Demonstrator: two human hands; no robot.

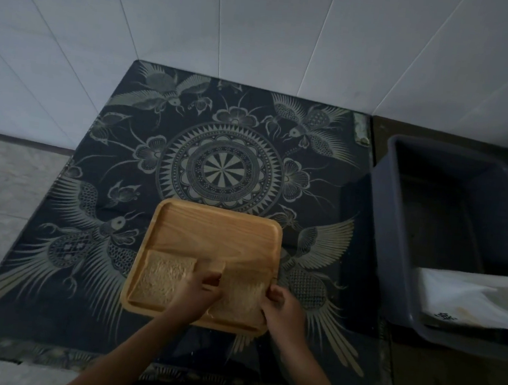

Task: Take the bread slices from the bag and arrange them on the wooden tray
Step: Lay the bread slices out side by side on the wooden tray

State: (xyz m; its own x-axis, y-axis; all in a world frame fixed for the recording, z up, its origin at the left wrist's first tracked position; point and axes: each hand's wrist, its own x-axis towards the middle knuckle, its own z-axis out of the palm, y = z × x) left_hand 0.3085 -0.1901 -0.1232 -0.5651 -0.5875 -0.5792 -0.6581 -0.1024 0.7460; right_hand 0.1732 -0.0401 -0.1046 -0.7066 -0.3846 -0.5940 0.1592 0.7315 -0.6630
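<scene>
A square wooden tray [217,232] lies on the patterned table. One bread slice [162,280] lies flat in its near left corner. A second bread slice [240,294] sits in the near right part of the tray, blurred, held at both sides. My left hand [201,290] pinches its left edge and my right hand [284,308] holds its right edge. A white plastic bag [470,296] lies in the grey tub at the right.
A grey plastic tub [407,214] stands to the right of the table. The table carries a dark cloth with a bird and mandala pattern [220,170]. White tiled walls rise behind and to the left.
</scene>
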